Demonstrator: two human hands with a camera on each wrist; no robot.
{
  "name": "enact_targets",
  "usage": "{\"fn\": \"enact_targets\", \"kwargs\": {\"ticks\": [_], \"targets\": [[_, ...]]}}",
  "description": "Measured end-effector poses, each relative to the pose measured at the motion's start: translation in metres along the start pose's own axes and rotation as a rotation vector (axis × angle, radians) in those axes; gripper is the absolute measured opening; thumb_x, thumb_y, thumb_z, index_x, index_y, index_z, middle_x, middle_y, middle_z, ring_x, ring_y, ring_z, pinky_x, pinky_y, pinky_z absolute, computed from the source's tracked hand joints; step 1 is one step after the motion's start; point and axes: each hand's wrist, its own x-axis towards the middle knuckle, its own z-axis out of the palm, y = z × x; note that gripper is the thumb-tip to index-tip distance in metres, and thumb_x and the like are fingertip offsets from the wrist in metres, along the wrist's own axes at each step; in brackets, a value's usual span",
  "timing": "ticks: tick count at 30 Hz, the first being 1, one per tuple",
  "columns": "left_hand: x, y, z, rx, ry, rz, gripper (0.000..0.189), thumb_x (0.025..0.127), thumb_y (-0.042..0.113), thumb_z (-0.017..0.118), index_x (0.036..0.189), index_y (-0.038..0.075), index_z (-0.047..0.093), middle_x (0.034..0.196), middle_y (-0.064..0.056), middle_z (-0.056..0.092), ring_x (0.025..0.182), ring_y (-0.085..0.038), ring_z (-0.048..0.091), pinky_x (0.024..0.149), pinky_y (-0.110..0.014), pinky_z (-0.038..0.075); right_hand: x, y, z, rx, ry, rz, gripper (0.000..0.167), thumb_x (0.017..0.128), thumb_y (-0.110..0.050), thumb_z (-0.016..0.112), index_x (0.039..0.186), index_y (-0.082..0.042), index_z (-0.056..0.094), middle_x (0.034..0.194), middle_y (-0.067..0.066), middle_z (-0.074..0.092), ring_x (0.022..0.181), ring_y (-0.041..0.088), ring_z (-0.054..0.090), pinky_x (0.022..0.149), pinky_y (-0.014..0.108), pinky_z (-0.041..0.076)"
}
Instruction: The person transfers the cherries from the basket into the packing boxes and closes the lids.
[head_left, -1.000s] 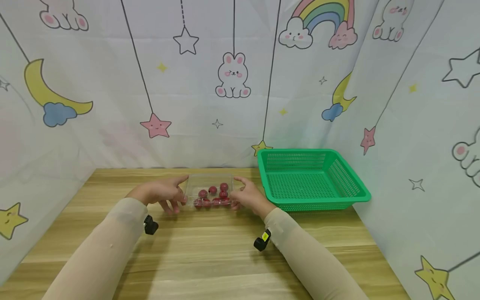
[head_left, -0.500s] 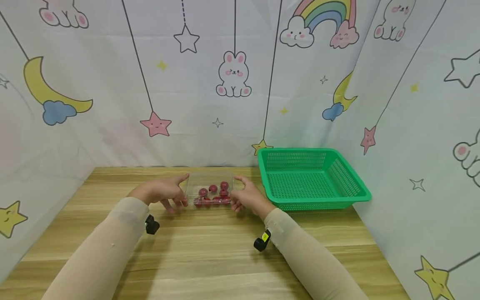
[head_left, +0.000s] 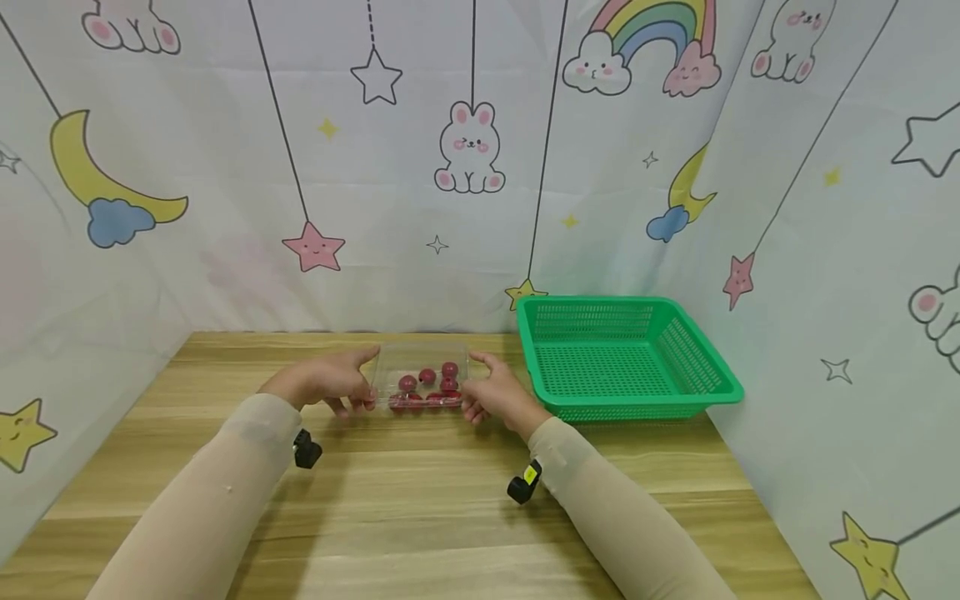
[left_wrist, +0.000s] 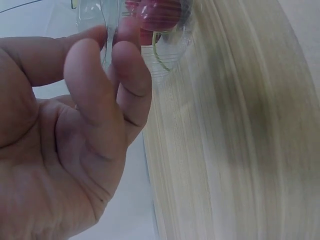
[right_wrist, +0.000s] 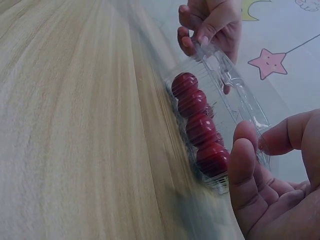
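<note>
A clear plastic clamshell box sits toward the back of the table, with several round red cherries inside. One cherry shows a thin green stem in the left wrist view. At the box's left end, my left hand pinches the edge of the clear plastic between thumb and fingers. My right hand pinches the opposite end the same way, thumb up at the lid's edge. In the right wrist view the cherries rest in a row along the box's near side.
Right of the box stands a green plastic basket with slotted walls, close to my right hand. A wood-grain table stretches toward me. Behind it hangs a white cloth printed with rabbits, stars and moons.
The left hand's lower fingers have drawn up closer to the box's edge. Both hands keep their hold on the box, and the head view shifts only slightly.
</note>
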Motion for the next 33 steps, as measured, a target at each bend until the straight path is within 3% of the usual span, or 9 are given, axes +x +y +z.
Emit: {"fn": "enact_targets", "kwargs": {"ticks": [17,33], "targets": [[-0.0024,0.004,0.0015,0.034,0.022,0.007,0.108,0.11,0.004,0.066,0.183,0.016,-0.013,0.105,-0.02,0.08,0.072,-0.017,0.058,0.059,-0.03,0.056,-0.0005,-0.0029,-0.0008,0.01,-0.006,-0.01,0.087,0.102,-0.004,0.066,0.181,-0.02,0.032,0.075,0.01,0.073,0.055,0.016,0.065,0.054,0.028,0.06],[-0.0051,0.0043,0.001,0.006,-0.021,-0.021,0.107,0.113,0.007,0.063,0.182,0.02,-0.018,0.11,-0.02,0.079,0.075,-0.017,0.057,0.06,-0.03,0.055,-0.0082,-0.0068,0.0045,-0.065,0.012,0.007,0.085,0.103,-0.007,0.062,0.181,-0.02,0.032,0.075,0.009,0.071,0.055,0.018,0.068,0.056,0.031,0.063]]}}
